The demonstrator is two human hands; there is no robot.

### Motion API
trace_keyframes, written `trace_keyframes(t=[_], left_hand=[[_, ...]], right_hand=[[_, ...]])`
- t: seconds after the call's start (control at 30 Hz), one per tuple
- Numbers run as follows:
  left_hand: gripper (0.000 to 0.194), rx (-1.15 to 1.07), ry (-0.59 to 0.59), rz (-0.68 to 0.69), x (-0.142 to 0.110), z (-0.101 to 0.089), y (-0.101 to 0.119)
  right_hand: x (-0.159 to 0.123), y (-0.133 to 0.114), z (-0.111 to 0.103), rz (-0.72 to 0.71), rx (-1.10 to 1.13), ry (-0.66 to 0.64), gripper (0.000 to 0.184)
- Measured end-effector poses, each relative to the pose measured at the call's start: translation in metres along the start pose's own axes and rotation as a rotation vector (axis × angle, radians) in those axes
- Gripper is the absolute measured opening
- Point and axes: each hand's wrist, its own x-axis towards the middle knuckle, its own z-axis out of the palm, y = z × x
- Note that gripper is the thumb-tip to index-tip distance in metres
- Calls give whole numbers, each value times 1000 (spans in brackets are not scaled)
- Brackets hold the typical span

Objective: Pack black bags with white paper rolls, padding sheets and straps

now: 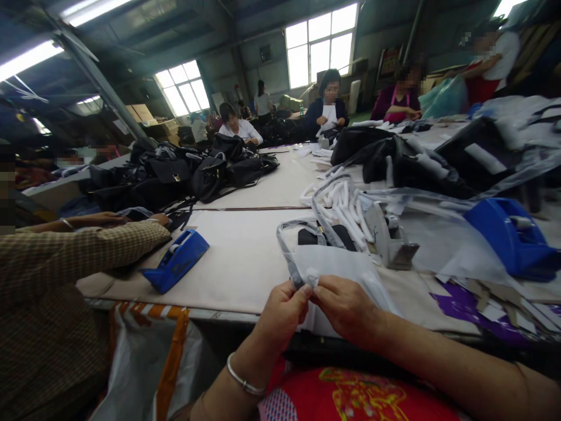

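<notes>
My left hand and my right hand meet at the table's near edge, both pinched on the top of a white paper wrap. A grey strap loops up from the wrap toward a pile of white-wrapped straps. A silver bangle sits on my left wrist. The fingertips of both hands press together around the same small fold of paper.
A blue tape dispenser lies left, another blue tape dispenser right, a grey metal dispenser between. Black bags are heaped on the beige table. A co-worker's checked sleeve reaches in left; other people sit at the far side.
</notes>
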Motion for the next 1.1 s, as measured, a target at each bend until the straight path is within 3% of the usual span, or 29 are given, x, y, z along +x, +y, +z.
trace_keyframes(t=[0.07,0.17,0.3,0.4,0.5,0.63,0.7,0.8,0.97,1.03,1.1], left_hand=[[38,93,-53,-5,-3,-2,4],[35,-16,-153,-78,-4,-5,8],[35,-99,-48,-45,-2,-4,6],[26,39,63,56,-3,-1,4],[15,332,123,283,-9,2,5],[18,644,84,559,-14,3,2],[20,749,93,607,-14,3,-4],[21,831,150,576,-12,2,-15],[20,724,167,464,-12,5,-18],[12,589,103,358,-13,4,-15],[12,301,4,170,-13,1,-11]], right_hand=[[-2,0,-1,9,10,7,25],[-3,0,-2,11,74,-9,23],[0,-1,-2,-4,107,-38,24],[3,-4,-4,59,236,-57,23],[6,-5,-11,277,524,-113,16],[11,-2,-17,811,1064,-242,39],[14,-2,-14,968,1166,-228,43],[19,-6,-4,951,1034,-87,36],[19,-15,9,888,822,63,29],[17,-16,9,856,762,99,30],[13,-16,6,776,698,100,30]])
